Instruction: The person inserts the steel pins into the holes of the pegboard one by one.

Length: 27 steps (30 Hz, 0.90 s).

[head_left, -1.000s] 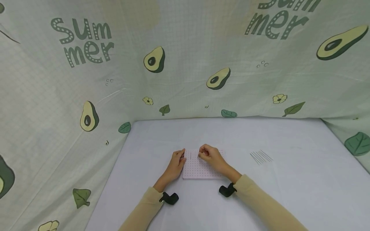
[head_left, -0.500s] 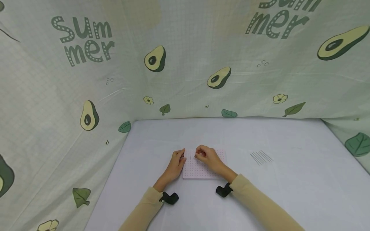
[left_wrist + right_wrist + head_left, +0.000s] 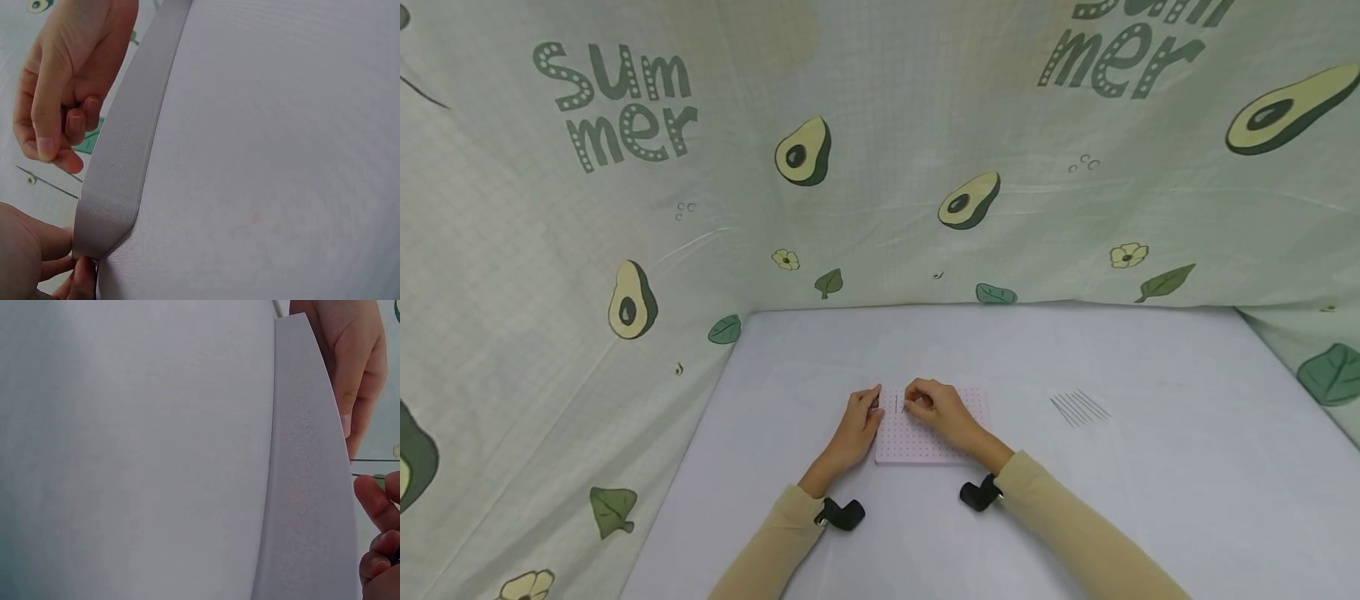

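A pale pink board (image 3: 917, 450) with a grid of small holes lies flat on the table. My left hand (image 3: 853, 429) grips its left edge; the left wrist view shows fingers (image 3: 53, 244) at the corner. Over the board's upper part, my right hand (image 3: 942, 408) pinches a thin dark needle (image 3: 369, 476) between thumb and index finger. Its lower end reaches the board, but whether it sits in a hole is hidden. Just left of it, another needle (image 3: 896, 404) stands upright from the board.
Several more needles (image 3: 1078, 408) lie side by side on the white table (image 3: 1157, 492), right of the board. Behind the table hangs a cloth (image 3: 880, 208) printed with avocados and leaves. Black wrist cameras (image 3: 981, 493) sit at both sleeve cuffs.
My right hand has moved left across the board with its needle, close to the standing needle, and then nearly stopped. My left hand has stayed at the board's edge.
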Tool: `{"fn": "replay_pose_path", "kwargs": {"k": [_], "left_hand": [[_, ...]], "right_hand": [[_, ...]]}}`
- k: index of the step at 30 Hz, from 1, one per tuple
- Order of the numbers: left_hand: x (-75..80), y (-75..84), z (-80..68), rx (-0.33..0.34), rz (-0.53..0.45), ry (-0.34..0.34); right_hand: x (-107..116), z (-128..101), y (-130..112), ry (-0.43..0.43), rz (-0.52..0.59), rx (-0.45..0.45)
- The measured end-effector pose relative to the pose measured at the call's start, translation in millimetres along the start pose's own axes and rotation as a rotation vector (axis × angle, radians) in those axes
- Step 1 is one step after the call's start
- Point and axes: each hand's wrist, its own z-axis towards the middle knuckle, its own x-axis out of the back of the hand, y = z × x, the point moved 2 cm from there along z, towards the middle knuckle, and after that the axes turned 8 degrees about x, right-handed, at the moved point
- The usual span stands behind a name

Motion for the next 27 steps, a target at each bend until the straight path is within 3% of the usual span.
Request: {"fn": "replay_pose_path", "kwargs": {"k": [12, 22, 27], "left_hand": [[0.2, 2.5, -0.3, 0.015, -0.015, -0.009], [1.2, 3.5, -0.6, -0.002, -0.004, 0.004], [1.0, 4.0, -0.4, 0.020, -0.008, 0.000]], "right_hand": [[-5, -1, 0, 0.043, -0.046, 0.068], [6, -2, -2, 0.046, 0.028, -0.003], [16, -5, 3, 0.085, 0.064, -0.087]]}}
